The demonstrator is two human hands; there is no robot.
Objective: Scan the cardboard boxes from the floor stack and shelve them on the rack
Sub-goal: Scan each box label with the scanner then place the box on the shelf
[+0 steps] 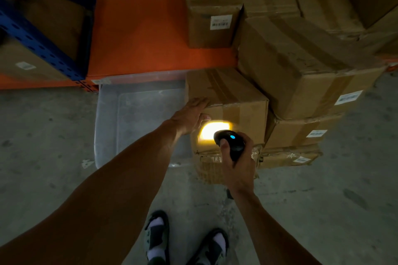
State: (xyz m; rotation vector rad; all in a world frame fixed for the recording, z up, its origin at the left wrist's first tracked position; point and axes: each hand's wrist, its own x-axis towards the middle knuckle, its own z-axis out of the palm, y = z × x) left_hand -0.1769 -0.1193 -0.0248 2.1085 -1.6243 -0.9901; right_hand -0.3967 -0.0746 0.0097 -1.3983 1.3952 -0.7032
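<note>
While the person's feet in socks and sandals stand on the bare concrete floor, the scanning step is in hand. The right hand has its grip closed around a black scanner, thumb on its near side and a blue light showing on top. The scanner points at the near face of the box on top of the floor stack, and a bright yellow patch of light falls on that face, where a label would be; the glare hides whatever is printed there.

The left hand rests on the box's upper left corner with fingers straight over the top edge and thumb against the near face, steadying it, not clasping it. Just left of the box lies a clear plastic bin on the floor.

To the right are more boxes, stacked and touching, each with a white barcode label. Beyond runs the rack's orange beam with its blue upright at far left; a labelled carton already sits on that shelf.

By my reading, shelving comes next. That calls for freeing the right hand or tucking the scanner aside, getting both hands on the box, and lifting it to the open stretch of shelf left of the carton.
</note>
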